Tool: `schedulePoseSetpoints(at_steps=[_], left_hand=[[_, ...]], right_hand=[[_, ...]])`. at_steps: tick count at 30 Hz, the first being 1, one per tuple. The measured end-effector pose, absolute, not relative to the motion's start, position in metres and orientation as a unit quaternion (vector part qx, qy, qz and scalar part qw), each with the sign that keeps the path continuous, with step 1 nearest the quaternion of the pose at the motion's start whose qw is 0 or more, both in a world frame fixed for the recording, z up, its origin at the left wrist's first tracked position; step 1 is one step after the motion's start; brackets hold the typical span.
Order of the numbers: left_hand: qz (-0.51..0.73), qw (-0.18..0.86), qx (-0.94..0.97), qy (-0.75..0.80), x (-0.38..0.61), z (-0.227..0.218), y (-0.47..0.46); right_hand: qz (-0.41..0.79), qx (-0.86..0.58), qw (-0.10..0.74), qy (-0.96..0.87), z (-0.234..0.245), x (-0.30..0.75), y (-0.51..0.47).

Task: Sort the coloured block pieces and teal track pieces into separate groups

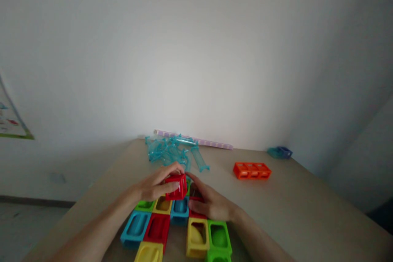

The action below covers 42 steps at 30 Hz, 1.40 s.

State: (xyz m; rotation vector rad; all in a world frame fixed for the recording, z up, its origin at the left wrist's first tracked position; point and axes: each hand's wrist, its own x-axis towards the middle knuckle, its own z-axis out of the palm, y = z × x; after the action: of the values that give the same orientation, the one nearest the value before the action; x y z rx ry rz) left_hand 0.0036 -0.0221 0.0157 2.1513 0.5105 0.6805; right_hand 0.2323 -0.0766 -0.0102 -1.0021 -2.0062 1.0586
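My left hand [158, 184] grips a red hollow plastic block [176, 187], tilted above a group of joined blocks, thumb on its near face. Beside it, my right hand [213, 200] is closed around a dark red block [195, 213] in the group, its fingertips close to the raised block. The group includes a light blue block [179, 208], a yellow block [162, 204] and another red block [157, 228]. Nearer to me are a blue block [135, 228], a yellow block [197, 235] and a green block [219, 235]. My hands hide part of the group's far side.
A pile of clear light blue plastic pieces [168, 149] lies at the table's back. Behind it, a long purple-patterned strip [211, 143] runs along the wall. An orange three-part block [252, 171] stands to the right, with a dark blue piece [285, 152] at the far corner.
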Motion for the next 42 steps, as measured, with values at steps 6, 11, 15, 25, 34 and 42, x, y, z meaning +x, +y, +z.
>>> schedulePoseSetpoints(at_steps=[6, 11, 15, 25, 34, 42], left_hand=[[0.267, 0.406, 0.852, 0.197, 0.003, 0.016, -0.021], [0.27, 0.401, 0.852, 0.203, 0.003, 0.015, -0.02], [0.25, 0.411, 0.851, 0.209, 0.001, 0.019, -0.022], [0.248, 0.43, 0.841, 0.218, 0.001, 0.016, -0.02], [0.294, 0.426, 0.829, 0.212, 0.0, 0.012, -0.019], [0.364, 0.348, 0.827, 0.25, 0.0, 0.007, -0.012]], right_hand=[[0.369, -0.459, 0.269, -0.762, -0.006, 0.248, -0.071], [0.393, -0.444, 0.291, -0.75, -0.007, 0.248, -0.072], [0.387, -0.443, 0.236, -0.773, -0.007, 0.245, -0.073], [0.414, -0.397, 0.312, -0.758, -0.01, 0.241, -0.074], [0.273, -0.417, 0.493, -0.713, -0.019, 0.24, -0.062], [0.174, -0.415, 0.614, -0.649, -0.015, 0.244, -0.06]])
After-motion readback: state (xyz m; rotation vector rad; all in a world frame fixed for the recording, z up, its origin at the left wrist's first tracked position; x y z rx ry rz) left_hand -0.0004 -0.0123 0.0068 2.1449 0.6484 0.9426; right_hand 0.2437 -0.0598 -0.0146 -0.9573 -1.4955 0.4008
